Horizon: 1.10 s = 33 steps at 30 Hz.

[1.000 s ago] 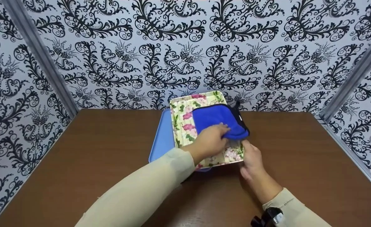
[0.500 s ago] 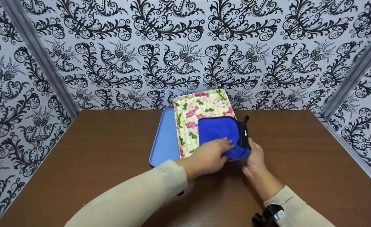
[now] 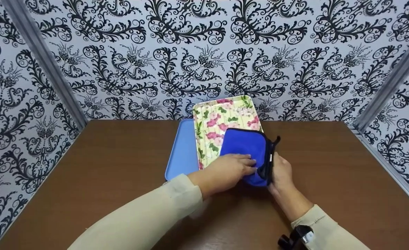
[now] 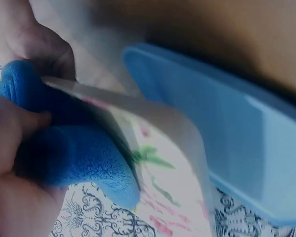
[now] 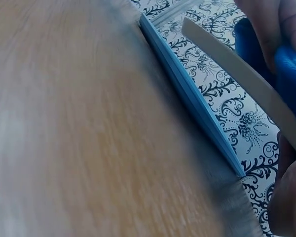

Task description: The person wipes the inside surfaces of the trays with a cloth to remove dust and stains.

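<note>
In the head view my left hand holds a blue cloth with a black border and a small white label. The cloth lies over the lower right part of a floral tray, cream with pink flowers and green leaves. Seen from the left wrist, the fluffy cloth bunches between thumb and fingers against the tray's face. My right hand grips the tray near its lower right corner, which the cloth hides. The tray is tilted and raised above the table, its rim showing in the right wrist view.
A plain blue tray lies on the brown wooden table, partly behind the floral one. Patterned black-and-white walls stand behind and at both sides. A black wrist device sits on the right sleeve.
My left hand has drawn the cloth down and slightly right across the floral tray. The tray has shifted a little up and right, with my right hand still gripping it.
</note>
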Each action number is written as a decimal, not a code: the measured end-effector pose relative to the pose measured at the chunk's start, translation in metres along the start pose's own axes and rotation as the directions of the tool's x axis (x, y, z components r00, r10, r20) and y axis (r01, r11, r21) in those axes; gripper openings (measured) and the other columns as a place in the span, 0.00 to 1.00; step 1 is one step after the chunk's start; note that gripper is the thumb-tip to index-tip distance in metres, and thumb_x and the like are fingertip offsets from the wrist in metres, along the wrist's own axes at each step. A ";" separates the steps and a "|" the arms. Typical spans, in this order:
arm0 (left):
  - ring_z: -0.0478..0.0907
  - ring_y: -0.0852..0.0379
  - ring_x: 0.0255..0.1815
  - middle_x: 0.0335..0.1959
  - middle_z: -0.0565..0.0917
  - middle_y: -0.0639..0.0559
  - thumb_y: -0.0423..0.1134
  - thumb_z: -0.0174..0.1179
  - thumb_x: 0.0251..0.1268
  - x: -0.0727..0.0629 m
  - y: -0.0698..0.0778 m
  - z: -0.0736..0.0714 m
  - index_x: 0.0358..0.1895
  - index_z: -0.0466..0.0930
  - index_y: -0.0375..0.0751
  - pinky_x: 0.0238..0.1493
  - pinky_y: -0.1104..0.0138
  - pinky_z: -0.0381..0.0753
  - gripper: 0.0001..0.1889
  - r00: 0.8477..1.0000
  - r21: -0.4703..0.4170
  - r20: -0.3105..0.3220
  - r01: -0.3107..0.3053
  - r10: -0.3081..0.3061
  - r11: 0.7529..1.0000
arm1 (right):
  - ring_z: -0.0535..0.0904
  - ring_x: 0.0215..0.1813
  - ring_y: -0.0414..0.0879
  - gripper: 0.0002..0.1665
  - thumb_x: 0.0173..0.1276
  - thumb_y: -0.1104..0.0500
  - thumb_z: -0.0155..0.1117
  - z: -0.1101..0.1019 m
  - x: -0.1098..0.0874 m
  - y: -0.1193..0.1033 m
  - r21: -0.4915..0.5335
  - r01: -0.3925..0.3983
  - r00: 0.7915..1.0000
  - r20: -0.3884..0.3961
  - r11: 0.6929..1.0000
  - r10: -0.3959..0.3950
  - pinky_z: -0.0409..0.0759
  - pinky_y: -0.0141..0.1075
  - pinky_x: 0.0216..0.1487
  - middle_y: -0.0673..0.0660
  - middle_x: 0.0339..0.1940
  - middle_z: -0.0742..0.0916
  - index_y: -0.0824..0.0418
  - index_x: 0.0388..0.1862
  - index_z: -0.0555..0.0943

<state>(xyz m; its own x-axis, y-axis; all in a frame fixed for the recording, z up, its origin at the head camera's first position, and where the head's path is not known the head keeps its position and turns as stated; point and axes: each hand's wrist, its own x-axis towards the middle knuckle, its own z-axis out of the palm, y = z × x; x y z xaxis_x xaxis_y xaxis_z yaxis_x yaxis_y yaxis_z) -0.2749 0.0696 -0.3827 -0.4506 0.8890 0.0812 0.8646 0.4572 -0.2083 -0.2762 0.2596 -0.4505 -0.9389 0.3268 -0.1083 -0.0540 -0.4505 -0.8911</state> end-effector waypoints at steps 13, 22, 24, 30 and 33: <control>0.65 0.53 0.82 0.79 0.70 0.58 0.52 0.61 0.74 0.017 -0.026 0.000 0.76 0.71 0.59 0.81 0.58 0.64 0.29 0.995 0.214 0.054 0.071 -0.085 0.974 | 0.86 0.32 0.39 0.20 0.80 0.58 0.52 -0.001 0.002 0.003 0.020 0.003 1.000 0.004 1.000 -0.003 0.87 0.31 0.36 0.49 0.28 0.90 0.55 0.30 0.87; 0.65 0.52 0.81 0.79 0.70 0.57 0.42 0.59 0.76 0.040 -0.047 -0.001 0.74 0.73 0.59 0.81 0.56 0.64 0.26 0.985 0.232 0.030 0.158 -0.169 0.960 | 0.87 0.34 0.40 0.16 0.81 0.56 0.54 0.003 -0.001 0.003 0.004 -0.008 1.000 0.024 1.000 0.008 0.88 0.32 0.37 0.50 0.31 0.91 0.55 0.36 0.87; 0.66 0.51 0.81 0.79 0.70 0.57 0.42 0.56 0.77 0.043 -0.051 -0.002 0.74 0.73 0.59 0.81 0.56 0.65 0.25 0.982 0.237 0.021 0.176 -0.187 0.955 | 0.86 0.32 0.40 0.17 0.81 0.56 0.55 0.004 -0.001 0.004 -0.003 0.004 1.000 0.019 1.000 -0.004 0.87 0.31 0.35 0.50 0.28 0.90 0.56 0.35 0.87; 0.66 0.49 0.81 0.79 0.71 0.55 0.50 0.58 0.75 0.046 -0.060 -0.002 0.76 0.72 0.56 0.80 0.55 0.66 0.28 0.972 0.224 -0.003 0.231 -0.236 0.947 | 0.85 0.29 0.39 0.15 0.79 0.59 0.56 0.007 -0.003 0.004 -0.005 0.017 1.000 0.015 1.000 -0.017 0.85 0.30 0.32 0.50 0.25 0.89 0.59 0.33 0.86; 0.64 0.47 0.82 0.80 0.68 0.53 0.49 0.58 0.76 0.046 -0.065 -0.003 0.78 0.69 0.53 0.81 0.54 0.64 0.29 0.962 0.204 0.004 0.265 -0.271 0.942 | 0.84 0.28 0.39 0.15 0.78 0.60 0.56 0.009 -0.004 0.004 -0.008 0.022 0.999 0.024 1.000 -0.022 0.84 0.29 0.31 0.50 0.25 0.88 0.60 0.32 0.86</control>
<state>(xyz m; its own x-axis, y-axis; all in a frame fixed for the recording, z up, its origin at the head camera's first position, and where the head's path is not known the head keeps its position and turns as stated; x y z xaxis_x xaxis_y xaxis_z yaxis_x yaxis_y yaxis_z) -0.3509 0.0806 -0.3629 -0.6691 0.7315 0.1311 0.6500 0.6616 -0.3739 -0.2758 0.2492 -0.4497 -0.9453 0.3166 -0.0783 -0.0720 -0.4367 -0.8967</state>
